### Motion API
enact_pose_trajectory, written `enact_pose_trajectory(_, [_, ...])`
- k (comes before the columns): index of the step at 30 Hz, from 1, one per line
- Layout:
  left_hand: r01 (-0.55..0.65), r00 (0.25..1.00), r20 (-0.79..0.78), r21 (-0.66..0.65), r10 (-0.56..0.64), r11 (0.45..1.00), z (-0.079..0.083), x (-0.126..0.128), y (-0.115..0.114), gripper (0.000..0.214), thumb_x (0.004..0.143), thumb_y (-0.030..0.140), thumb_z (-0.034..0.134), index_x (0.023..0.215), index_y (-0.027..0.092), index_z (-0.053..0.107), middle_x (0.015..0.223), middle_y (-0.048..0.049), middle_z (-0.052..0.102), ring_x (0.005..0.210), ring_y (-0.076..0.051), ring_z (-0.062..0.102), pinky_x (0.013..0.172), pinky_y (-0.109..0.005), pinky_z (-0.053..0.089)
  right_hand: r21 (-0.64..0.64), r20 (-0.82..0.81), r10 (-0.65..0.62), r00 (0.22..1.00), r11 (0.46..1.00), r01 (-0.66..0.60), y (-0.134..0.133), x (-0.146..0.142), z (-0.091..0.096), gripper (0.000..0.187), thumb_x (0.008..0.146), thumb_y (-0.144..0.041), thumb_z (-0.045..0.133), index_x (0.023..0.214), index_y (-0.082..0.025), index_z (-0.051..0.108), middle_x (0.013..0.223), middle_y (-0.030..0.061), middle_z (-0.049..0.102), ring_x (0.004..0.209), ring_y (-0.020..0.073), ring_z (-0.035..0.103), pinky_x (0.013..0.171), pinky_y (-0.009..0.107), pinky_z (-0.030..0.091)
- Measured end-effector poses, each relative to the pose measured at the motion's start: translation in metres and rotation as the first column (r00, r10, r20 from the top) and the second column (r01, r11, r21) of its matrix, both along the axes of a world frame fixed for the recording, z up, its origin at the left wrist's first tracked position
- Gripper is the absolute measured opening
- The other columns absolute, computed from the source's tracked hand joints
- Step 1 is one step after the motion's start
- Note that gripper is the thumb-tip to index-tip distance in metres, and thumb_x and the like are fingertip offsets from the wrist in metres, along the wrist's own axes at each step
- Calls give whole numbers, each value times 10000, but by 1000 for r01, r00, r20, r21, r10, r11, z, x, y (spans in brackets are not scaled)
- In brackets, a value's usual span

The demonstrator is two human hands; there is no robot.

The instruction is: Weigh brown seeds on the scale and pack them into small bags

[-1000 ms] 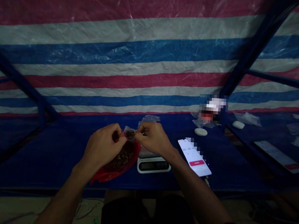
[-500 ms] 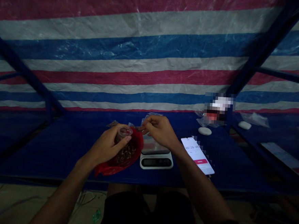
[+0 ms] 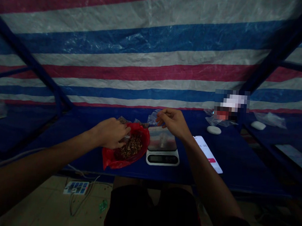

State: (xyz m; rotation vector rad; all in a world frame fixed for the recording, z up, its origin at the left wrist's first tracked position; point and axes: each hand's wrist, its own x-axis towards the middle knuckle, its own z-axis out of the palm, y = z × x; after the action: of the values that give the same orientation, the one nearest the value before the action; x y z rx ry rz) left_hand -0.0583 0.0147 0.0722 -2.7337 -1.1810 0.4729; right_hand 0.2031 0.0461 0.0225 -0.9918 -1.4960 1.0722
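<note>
My left hand [image 3: 113, 132] is closed around a small clear plastic cup [image 3: 126, 137], mostly hidden by the fingers and tipped low over a red plastic bag [image 3: 145, 136]. Small brown dried pieces [image 3: 131, 147] lie inside the bag, which spreads open like a bowl. My right hand [image 3: 169, 121] is raised above the back of a white kitchen scale [image 3: 162, 158], its fingers pinched; what they hold, if anything, cannot be made out. A clear plastic bag [image 3: 153, 117] lies just behind those fingertips. On the scale's plate a faint pale shape shows, perhaps a reflection.
A lit phone [image 3: 208, 155] lies right of the scale, with a white oval case [image 3: 214, 130] behind it. Crumpled clear plastic [image 3: 221, 122] sits further back. Blue frame bars [image 3: 276, 63] slant up at both sides before a striped tarp [image 3: 143, 71]. Cables [image 3: 78, 204] trail on the floor.
My left hand has turned over, tipping the cup from upright down toward the brown pieces. My right hand has moved away from it, rightward. The view has shifted slightly.
</note>
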Motion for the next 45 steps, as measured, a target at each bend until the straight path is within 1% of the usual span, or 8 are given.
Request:
enact_pose_trajectory(4, [1, 997, -71, -2, -1, 1000, 0, 2, 7, 356, 708, 350, 800, 1003, 189, 681, 1038, -159, 767, 927, -325, 737, 793, -372, 528, 5, 28, 20, 999, 1000, -21, -1, 2, -1, 345, 849, -514, 700, 774, -180, 657, 761, 59, 757, 595, 149, 678, 500, 242, 481])
enact_pose_trajectory(9, [22, 991, -129, -1, -22, 1000, 1, 1, 10, 314, 766, 256, 741, 1070, 194, 694, 1143, -157, 753, 1004, -320, 715, 783, -364, 519, 9, 57, 22, 998, 1000, -22, -1, 7, -3, 322, 888, -481, 667, 796, -173, 658, 788, 64, 761, 609, 142, 679, 517, 241, 480])
enact_pose_trajectory(19, [-11, 999, 40, -59, 13, 998, 12, 1, 12, 120, 789, 337, 695, 796, 222, 728, 927, -137, 760, 915, -324, 719, 796, -405, 507, 34, 33, 25, 999, 999, -26, 5, 7, 0, 328, 878, -488, 678, 769, -179, 655, 756, 55, 749, 591, 135, 654, 505, 239, 469])
enact_pose_trajectory(26, [-26, 998, 53, -69, 30, 997, 16, -9, 14, 115, 856, 308, 656, 852, 229, 739, 944, -130, 774, 889, -303, 721, 777, -390, 496, 42, 31, 68, 997, 997, -69, 9, 1, 0, 334, 893, -492, 657, 769, -182, 643, 752, 49, 737, 593, 134, 649, 524, 251, 473])
enact_pose_trajectory(31, [-74, 976, 197, -71, 87, 995, 25, -10, 15, 358, 888, 484, 675, 1166, 267, 734, 1086, -104, 783, 966, -303, 722, 822, -373, 503, 38, 91, 174, 980, 983, -178, 10, -10, 4, 218, 915, -387, 644, 938, -172, 677, 891, 62, 757, 710, 152, 698, 564, 253, 507])
enact_pose_trajectory(36, [-131, 927, 355, -2, 123, 991, 8, -9, 12, 637, 896, 549, 670, 1444, 241, 567, 1100, -133, 775, 965, -312, 731, 837, -365, 506, -2, 184, 340, 922, 938, -346, 15, -35, 2, 274, 880, -228, 680, 1146, -178, 644, 946, 62, 763, 856, 178, 726, 721, 309, 578])
enact_pose_trajectory(41, [-203, 901, 392, 4, 185, 979, -4, -10, 14, 820, 904, 613, 642, 1550, 172, 396, 982, -137, 779, 881, -318, 750, 767, -352, 516, -49, 137, 374, 917, 927, -371, 25, -58, -3, 462, 804, -176, 747, 1229, -195, 566, 915, 31, 746, 791, 160, 714, 674, 281, 571])
enact_pose_trajectory(45, [-207, 857, 493, 63, 149, 976, -4, -10, 11, 836, 945, 572, 610, 1589, 159, 274, 1149, -146, 752, 1027, -301, 729, 880, -383, 527, -70, 137, 369, 919, 929, -363, 35, -63, -2, 341, 796, -104, 681, 1113, -194, 590, 786, -15, 709, 641, 131, 671, 578, 243, 535])
